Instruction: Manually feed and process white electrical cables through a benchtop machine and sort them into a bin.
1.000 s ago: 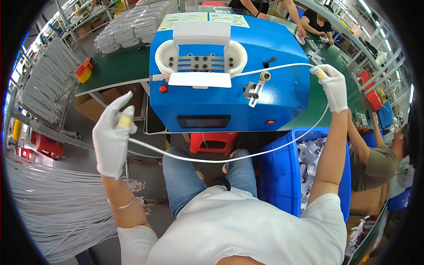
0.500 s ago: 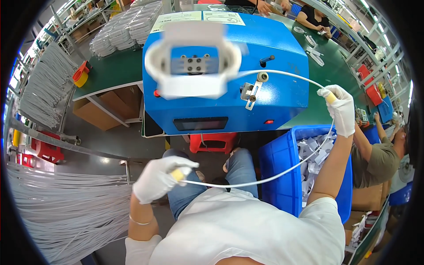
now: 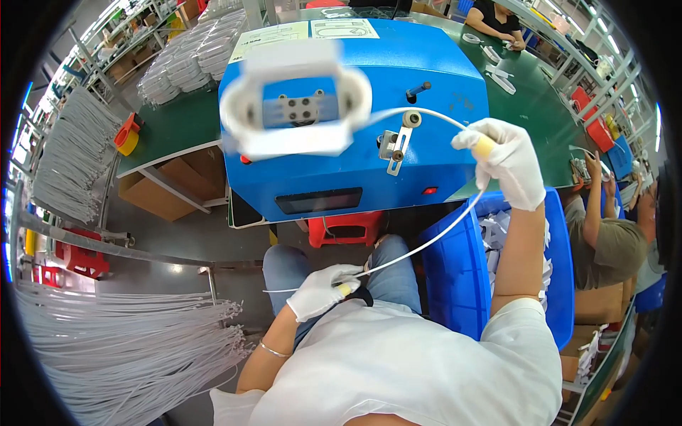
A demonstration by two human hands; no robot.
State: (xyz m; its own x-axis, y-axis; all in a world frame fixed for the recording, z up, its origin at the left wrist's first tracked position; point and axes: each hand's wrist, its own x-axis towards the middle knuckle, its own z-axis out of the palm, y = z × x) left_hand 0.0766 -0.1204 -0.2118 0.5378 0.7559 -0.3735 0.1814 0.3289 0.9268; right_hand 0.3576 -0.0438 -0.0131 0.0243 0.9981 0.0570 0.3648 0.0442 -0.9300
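A white cable [image 3: 419,248] runs from a blurred white winding head [image 3: 298,144] on the front of a blue machine [image 3: 447,78], past a small metal guide roller [image 3: 411,118]. My right hand [image 3: 510,167], in a white glove with a yellow wrap on a finger, is closed around the cable to the right of the machine. From there the cable sags down to my left hand [image 3: 321,292], also gloved, which grips it above my lap. A short tail of cable [image 3: 278,290] sticks out left of that hand.
A blue bin [image 3: 455,273] of white pieces stands by my right arm. Bundled white cables [image 3: 121,334] hang on a rack at my left. Clear plastic trays [image 3: 188,60] are stacked on the green table [image 3: 185,128]. A red stool [image 3: 344,228] sits under the machine; co-workers sit beyond and at right.
My left hand has moved right along the cable, over my lap, and a tail now shows beyond it. My right hand has shifted left, closer to the machine.
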